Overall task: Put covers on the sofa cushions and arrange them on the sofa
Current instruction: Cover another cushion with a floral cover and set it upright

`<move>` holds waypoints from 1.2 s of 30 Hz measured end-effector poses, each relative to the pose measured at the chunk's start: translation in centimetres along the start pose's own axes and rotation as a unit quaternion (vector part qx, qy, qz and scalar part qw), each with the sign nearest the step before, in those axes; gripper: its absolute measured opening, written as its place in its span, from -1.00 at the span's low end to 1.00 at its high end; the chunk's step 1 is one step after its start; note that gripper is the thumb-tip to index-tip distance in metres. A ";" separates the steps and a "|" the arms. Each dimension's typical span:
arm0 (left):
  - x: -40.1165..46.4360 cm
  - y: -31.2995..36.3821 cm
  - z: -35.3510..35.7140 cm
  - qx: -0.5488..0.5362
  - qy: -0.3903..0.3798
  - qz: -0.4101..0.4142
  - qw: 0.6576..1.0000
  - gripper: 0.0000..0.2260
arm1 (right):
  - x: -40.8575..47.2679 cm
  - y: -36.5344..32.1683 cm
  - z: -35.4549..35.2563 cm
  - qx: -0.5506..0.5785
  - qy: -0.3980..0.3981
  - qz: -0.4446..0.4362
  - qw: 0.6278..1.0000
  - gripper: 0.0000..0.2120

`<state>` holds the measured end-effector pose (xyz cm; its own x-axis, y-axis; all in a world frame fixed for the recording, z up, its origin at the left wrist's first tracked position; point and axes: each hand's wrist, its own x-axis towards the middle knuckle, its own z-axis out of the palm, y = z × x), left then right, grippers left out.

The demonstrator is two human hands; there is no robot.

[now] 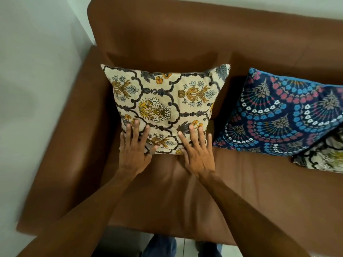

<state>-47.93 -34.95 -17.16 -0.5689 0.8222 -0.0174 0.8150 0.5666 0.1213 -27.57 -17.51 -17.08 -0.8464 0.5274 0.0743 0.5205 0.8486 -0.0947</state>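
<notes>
A cream cushion [163, 101] with yellow and grey floral print leans upright against the back of the brown leather sofa [185, 38], at its left end. My left hand [134, 149] lies flat with spread fingers on the cushion's lower left part. My right hand [197, 151] lies flat the same way on its lower right part. Neither hand grips the fabric. To the right a dark blue cushion [278, 115] with pink, blue and white patterns leans on the sofa back. Under its right corner shows part of another cream printed cushion [323, 156].
The sofa's left armrest [70, 130] runs beside the cream cushion, with a pale wall [37, 52] beyond it. The seat [241, 191] in front of the cushions is bare leather. My legs in blue trousers [161, 245] stand on a light floor at the sofa's front edge.
</notes>
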 end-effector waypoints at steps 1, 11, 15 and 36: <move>-0.3 0.2 -0.6 -0.004 0.003 -0.005 1.000 -0.23 | -0.8 -0.1 -0.3 0.033 -0.006 0.018 0.999 -0.29; 15.6 4.6 -14.2 -0.034 0.096 0.102 0.989 0.09 | 2.2 -2.3 -2.1 0.746 -0.028 0.574 0.336 -0.53; 19.9 5.2 -16.8 -0.032 -0.029 0.121 0.992 0.28 | 2.0 -1.9 -1.4 0.756 -0.031 0.580 0.303 -0.45; 15.2 0.5 -22.1 -0.321 0.151 0.018 0.935 -0.39 | 8.8 1.1 -7.1 0.765 0.096 0.408 0.488 -0.12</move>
<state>-58.61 -23.40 4.59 -0.6269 0.7317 0.2676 0.6552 0.3093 0.6892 -33.67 -11.63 -9.46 -0.3241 0.7832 -0.5306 -0.1437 -0.5951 -0.7907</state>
